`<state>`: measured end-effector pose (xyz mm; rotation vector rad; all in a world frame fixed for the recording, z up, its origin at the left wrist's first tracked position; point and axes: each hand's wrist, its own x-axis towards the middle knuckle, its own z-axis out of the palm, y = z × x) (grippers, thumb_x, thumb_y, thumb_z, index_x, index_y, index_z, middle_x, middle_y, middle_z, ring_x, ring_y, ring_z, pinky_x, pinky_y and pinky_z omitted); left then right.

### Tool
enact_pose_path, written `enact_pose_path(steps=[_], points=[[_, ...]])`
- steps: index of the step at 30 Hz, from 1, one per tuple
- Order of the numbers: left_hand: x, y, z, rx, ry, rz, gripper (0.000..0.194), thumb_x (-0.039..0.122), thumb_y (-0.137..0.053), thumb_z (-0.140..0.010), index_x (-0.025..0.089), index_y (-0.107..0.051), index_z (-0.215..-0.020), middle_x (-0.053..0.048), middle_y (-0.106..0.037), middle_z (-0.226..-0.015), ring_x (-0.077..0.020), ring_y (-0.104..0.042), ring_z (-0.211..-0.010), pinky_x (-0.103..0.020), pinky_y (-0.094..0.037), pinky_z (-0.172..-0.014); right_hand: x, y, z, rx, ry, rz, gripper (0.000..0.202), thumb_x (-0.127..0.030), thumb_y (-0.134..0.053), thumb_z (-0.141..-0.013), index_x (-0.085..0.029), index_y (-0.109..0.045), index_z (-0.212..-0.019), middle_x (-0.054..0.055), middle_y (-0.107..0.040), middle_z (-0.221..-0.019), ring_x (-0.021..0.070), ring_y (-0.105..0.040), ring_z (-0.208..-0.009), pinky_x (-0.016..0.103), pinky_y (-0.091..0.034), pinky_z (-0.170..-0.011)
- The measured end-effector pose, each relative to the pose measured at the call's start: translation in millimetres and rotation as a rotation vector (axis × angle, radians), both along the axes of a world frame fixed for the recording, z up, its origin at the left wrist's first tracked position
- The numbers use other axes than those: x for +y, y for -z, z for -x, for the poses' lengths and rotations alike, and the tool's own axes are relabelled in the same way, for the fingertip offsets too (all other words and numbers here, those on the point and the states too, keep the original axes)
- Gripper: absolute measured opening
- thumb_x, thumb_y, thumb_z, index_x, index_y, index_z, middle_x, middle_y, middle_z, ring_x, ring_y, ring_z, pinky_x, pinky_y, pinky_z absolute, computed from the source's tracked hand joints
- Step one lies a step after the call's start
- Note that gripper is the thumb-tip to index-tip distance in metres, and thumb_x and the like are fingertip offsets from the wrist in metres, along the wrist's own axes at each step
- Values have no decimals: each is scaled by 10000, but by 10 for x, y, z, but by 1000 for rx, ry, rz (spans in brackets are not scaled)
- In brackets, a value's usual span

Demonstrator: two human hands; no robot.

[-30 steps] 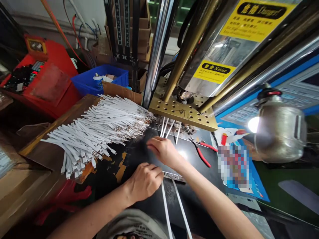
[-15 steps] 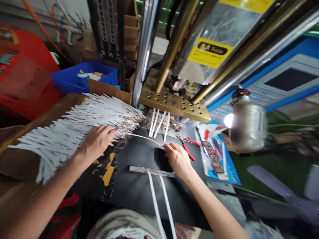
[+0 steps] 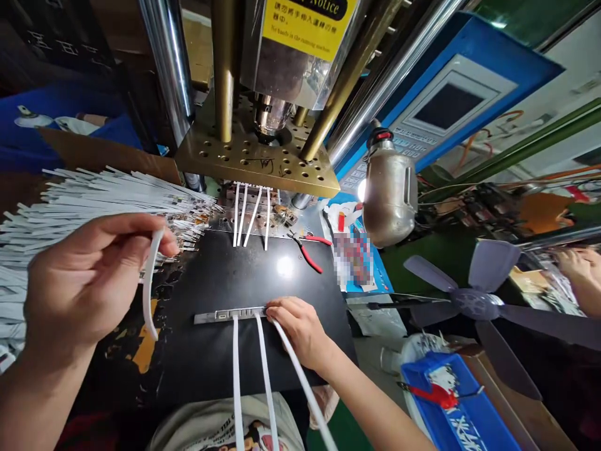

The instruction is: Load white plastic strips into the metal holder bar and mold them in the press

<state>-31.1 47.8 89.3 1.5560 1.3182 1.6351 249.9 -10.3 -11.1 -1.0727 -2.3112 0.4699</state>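
My left hand [image 3: 89, 275] is raised in front of the pile, with a curved white strip [image 3: 149, 294] pinched between thumb and fingers. My right hand [image 3: 300, 329] is closed at the right end of a slotted metal bar [image 3: 206, 318] on the black tabletop. Its fingertips press the end of a white strip [image 3: 300, 376] there, partly covering it. To the left of this, two more white strips [image 3: 236, 382] run from the bar toward my body. A large pile of white strips [image 3: 113, 191] lies at the left, their small metallic ends facing right.
A press with a brass plate [image 3: 263, 163] stands ahead, several white strips [image 3: 251, 216] sticking out below it. Red-handled pliers [image 3: 307, 255] lie on the black tabletop [image 3: 211, 275]. A lamp [image 3: 389, 194] and a fan [image 3: 474, 304] are at the right. Another person's hand [image 3: 580, 266] shows far right.
My left hand has come up from the pile with a white strip. My right hand has moved down onto the metal bar, where a third strip now lies. The view has swung right.
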Motion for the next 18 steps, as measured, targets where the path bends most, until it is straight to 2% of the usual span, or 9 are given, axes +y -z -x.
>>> enact_pose_path(steps=[1, 3, 6, 9, 11, 15, 18], points=[[-26, 64, 7, -42, 28, 23, 165, 252, -671, -888, 178, -678, -1036, 24, -673, -822, -132, -653, -752, -300, -583, -774, 2, 2, 9, -8, 1, -19, 178, -134, -404, -961, -179, -575, -987, 81, -694, -963, 178, -643, -847, 302, -507, -751], [-97, 289, 42, -19, 145, 51, 196, 212, -691, -869, 196, -692, -1064, 6, -689, -900, -135, -671, -804, -267, -598, -755, 4, 14, 31, -11, 2, -44, 194, -104, -395, -943, -176, -571, -982, 83, -692, -958, 183, -636, -854, 302, -502, -753], [-265, 708, 67, 282, 304, 40, 192, 164, -603, -924, 251, -712, -1056, -16, -675, -1054, -141, -679, -873, -236, -597, -724, 9, 39, 56, -20, 3, -59, 205, -85, -402, -923, -179, -574, -984, 84, -692, -968, 189, -631, -879, 310, -502, -775], [-443, 994, -3, 520, 333, -115, 191, 96, -580, -929, 214, -702, -1018, -16, -699, -966, -139, -677, -854, -253, -581, -791, 25, 64, 61, -21, 1, -80, 204, -86, -420, -916, -177, -578, -1007, 85, -693, -989, 196, -630, -890, 319, -503, -788], [-522, 1065, -66, 553, 359, -159, 154, 79, -580, -925, 182, -683, -977, -21, -704, -925, -151, -673, -875, -272, -571, -824, 38, 79, 64, -20, -4, -88, 212, -89, -420, -916, -178, -579, -1023, 87, -693, -1001, 197, -632, -899, 322, -503, -798], [-575, 1064, -89, 654, 395, -112, 173, 79, -524, -947, 164, -653, -1025, -48, -686, -995, -166, -661, -940, -291, -554, -870, 26, 96, 82, -34, -16, -83, 227, -94, -410, -917, -180, -580, -1040, 94, -694, -1007, 196, -636, -902, 320, -505, -802], [-562, 1075, -39, 755, 418, -149, 197, 82, -509, -947, 157, -632, -1081, -66, -681, -1043, -190, -655, -984, -334, -534, -931, 14, 41, 62, -61, -23, -53, 218, -93, -422, -916, -176, -590, -1029, 101, -693, -1004, 201, -640, -899, 320, -504, -798]])
